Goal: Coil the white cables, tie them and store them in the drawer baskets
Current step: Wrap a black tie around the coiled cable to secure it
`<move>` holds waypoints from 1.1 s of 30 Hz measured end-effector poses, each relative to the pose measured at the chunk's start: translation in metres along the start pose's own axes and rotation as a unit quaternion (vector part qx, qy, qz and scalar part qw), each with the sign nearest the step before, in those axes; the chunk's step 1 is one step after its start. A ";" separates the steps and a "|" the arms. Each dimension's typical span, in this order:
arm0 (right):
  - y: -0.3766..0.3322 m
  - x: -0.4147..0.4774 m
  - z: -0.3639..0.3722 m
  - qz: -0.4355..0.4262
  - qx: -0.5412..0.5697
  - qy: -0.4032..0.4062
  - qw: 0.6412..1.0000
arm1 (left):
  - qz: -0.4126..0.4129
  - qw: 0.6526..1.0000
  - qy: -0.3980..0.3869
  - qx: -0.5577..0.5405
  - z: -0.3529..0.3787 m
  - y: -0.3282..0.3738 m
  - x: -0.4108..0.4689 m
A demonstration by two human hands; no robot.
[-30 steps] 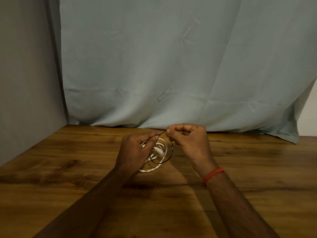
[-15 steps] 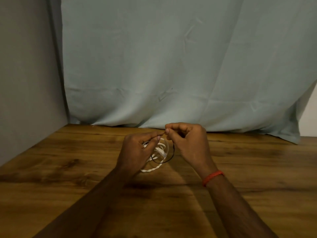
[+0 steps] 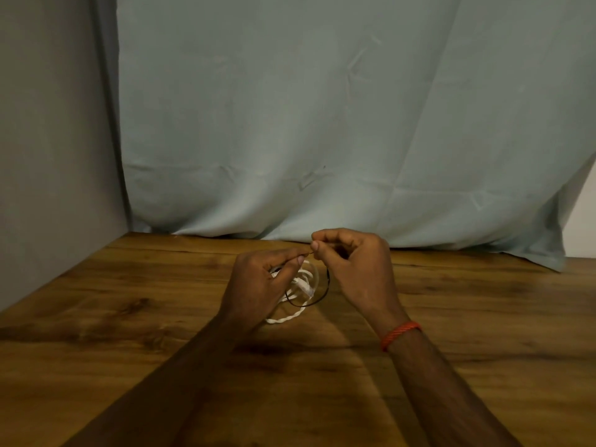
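A coiled white cable (image 3: 292,312) with a twisted strand lies just above the wooden table (image 3: 129,317), between my two hands. My left hand (image 3: 258,285) holds the coil, its fingers curled around the loops and hiding part of them. A thin black tie (image 3: 319,298) loops around the right side of the coil. My right hand (image 3: 354,269) pinches the upper end of this tie between thumb and forefinger, close to my left fingertips. An orange band (image 3: 400,333) sits on my right wrist.
A pale blue-grey curtain (image 3: 322,124) hangs behind the table's far edge. A grey wall (image 3: 48,156) borders the table on the left. No drawer or basket is in view.
Both hands stay in nearly the same place. My right hand has drawn slightly nearer to my left fingertips, and the black tie loop looks a little tighter around the coil.
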State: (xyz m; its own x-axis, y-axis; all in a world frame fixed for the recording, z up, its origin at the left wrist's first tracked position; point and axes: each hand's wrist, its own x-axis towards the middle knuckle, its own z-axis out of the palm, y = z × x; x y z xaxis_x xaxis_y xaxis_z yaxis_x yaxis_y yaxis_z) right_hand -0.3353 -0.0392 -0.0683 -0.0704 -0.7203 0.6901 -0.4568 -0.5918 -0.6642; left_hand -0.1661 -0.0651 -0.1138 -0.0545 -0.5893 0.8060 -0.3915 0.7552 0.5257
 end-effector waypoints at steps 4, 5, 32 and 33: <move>0.000 -0.001 0.001 -0.006 -0.015 -0.016 1.000 | -0.001 1.000 0.002 -0.007 -0.001 0.000 0.000; 0.000 -0.001 0.001 -0.004 -0.010 -0.013 1.000 | -0.003 1.000 0.002 -0.008 -0.001 0.000 0.000; 0.001 0.000 0.001 0.002 0.003 0.033 0.999 | -0.009 1.000 0.013 -0.001 0.000 -0.002 -0.001; 0.001 0.000 0.001 0.003 0.004 0.033 0.999 | -0.007 1.000 0.014 0.001 0.000 -0.001 -0.001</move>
State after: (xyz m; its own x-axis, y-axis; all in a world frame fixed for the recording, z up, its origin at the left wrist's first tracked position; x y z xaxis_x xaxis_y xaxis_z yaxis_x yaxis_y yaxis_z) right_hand -0.3354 -0.0405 -0.0690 -0.1322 -0.6987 0.7031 -0.4487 -0.5903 -0.6710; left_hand -0.1654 -0.0653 -0.1155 -0.0240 -0.5916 0.8059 -0.3943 0.7463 0.5362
